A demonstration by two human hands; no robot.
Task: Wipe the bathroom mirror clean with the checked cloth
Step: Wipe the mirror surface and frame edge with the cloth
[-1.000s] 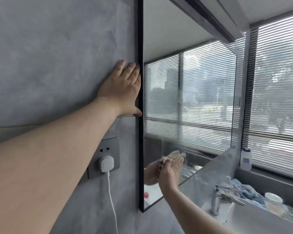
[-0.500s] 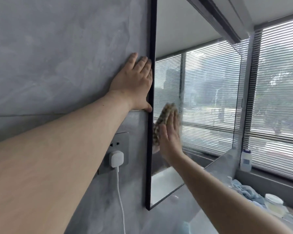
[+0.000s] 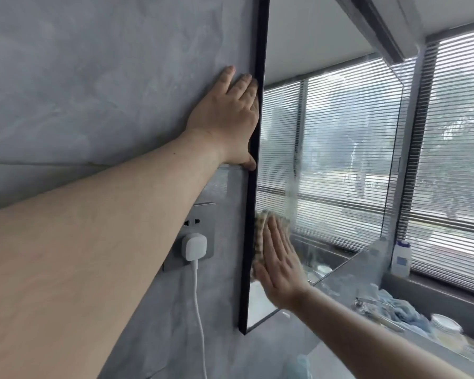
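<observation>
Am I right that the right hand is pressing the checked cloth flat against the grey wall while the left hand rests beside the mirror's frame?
Not quite: the head view shows the right hand pressing the checked cloth flat against the mirror glass, not the grey wall. The left hand does rest beside the frame.

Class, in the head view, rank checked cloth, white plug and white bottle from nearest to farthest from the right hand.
1. checked cloth: under the right hand, on the mirror.
2. white plug: wall socket, left.
3. white bottle: windowsill, far right.
</observation>
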